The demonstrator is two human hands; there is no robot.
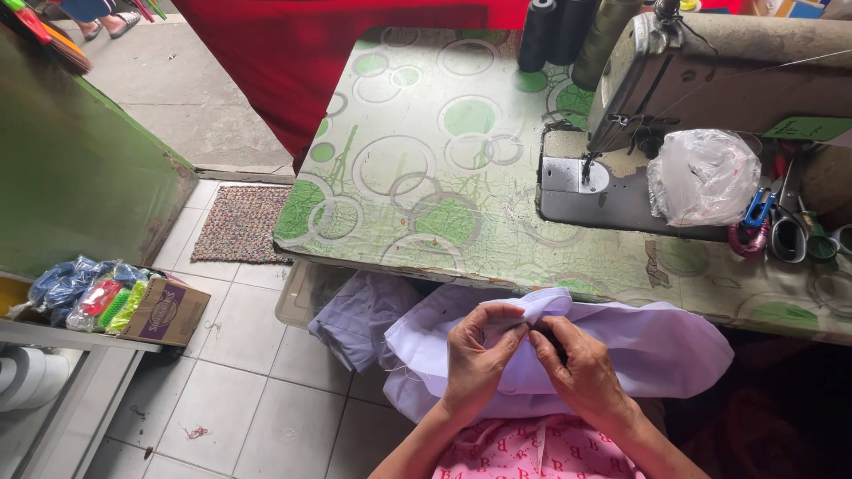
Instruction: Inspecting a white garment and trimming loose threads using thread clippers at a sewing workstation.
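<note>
Lilac cloth (621, 355) (bunched), fingers (510, 330) pinching shut

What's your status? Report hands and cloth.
Left hand and right hand both pinching lilac cloth in lap. Sewing machine idle ahead. Nothing blocking.

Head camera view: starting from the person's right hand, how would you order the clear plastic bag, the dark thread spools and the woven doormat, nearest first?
From the right hand, which pinches pale lilac cloth:
1. Crumpled clear plastic bag, on the sewing machine bed, up and to the right.
2. Dark thread spools, at the table's far edge.
3. Speckled woven doormat, on the tiled floor, far left.
</note>
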